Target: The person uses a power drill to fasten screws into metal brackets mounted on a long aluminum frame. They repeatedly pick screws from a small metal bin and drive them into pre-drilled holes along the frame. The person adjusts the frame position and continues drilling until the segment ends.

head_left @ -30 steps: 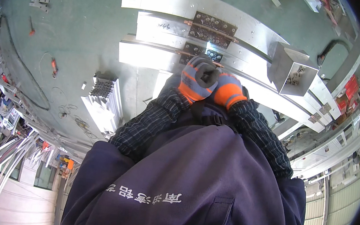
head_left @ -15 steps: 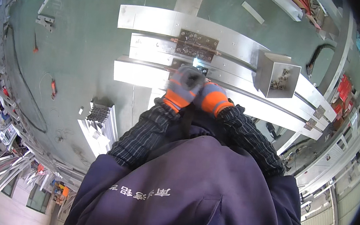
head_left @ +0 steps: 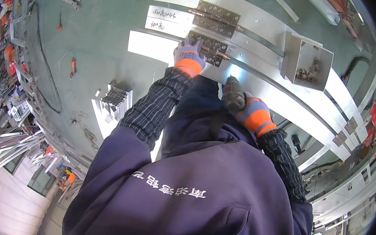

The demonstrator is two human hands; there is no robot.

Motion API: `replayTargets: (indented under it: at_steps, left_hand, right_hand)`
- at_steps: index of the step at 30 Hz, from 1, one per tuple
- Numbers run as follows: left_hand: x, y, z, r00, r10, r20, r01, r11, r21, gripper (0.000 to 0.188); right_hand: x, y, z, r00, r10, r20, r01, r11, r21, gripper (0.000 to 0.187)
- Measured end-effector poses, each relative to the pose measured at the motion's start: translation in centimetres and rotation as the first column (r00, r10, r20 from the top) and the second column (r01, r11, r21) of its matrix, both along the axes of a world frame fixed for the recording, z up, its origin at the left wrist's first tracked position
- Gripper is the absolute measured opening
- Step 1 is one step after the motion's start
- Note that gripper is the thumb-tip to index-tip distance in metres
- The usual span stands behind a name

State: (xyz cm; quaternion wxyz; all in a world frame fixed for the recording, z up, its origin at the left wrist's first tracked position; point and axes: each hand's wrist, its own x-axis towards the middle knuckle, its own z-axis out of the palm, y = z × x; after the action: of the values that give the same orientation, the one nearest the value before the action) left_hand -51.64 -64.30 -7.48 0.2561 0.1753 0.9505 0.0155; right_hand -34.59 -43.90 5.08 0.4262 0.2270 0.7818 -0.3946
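My left hand (head_left: 189, 57), in a grey and orange glove, rests on the left end of the nearer hinge (head_left: 215, 59), its fingers spread over the plate and the metal profile. The hinge is a dark plate with a copper-coloured pin, lying across two pale metal profiles (head_left: 152, 46). Lower right, my right hand (head_left: 255, 112) is wrapped round a dark power drill (head_left: 234, 94). The drill points away from me, clear of the hinge, and a bright spot of light falls on the metal ahead of it. A second, similar hinge (head_left: 216, 18) lies farther off.
An open metal box (head_left: 313, 69) with small fasteners stands on the profiles to the right. Smaller hinge plates (head_left: 340, 138) sit at their far right end. A stack of profiles (head_left: 111, 108) is at the left. An orange-handled tool (head_left: 73, 68) lies on the green floor.
My hands, close together over the nearer hinge before, are now apart. The right has drawn back to the right and the drill now shows plainly. The view has shifted, with the profiles higher up.
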Motion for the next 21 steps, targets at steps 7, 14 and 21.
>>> replayTargets:
  at_steps: [7,14,21]
  left_hand:
    - [-0.8,0.8,-1.1,0.997,0.068,0.042,-0.067,0.997,-0.024,0.065]
    - [-0.1,0.3,-1.8,0.981,0.191,0.031,-0.193,0.977,0.087,0.081]
    - [-1.1,3.4,2.2,0.982,0.163,0.093,-0.155,0.984,-0.089,0.104]
  right_hand:
    - [7.8,2.9,-1.7,0.993,-0.092,0.076,0.081,0.987,0.137,0.046]
    - [10.4,2.5,-1.7,0.963,-0.271,-0.009,0.270,0.957,0.103,0.044]
    - [10.6,1.2,-0.9,0.986,-0.165,-0.010,0.166,0.983,0.076,0.051]
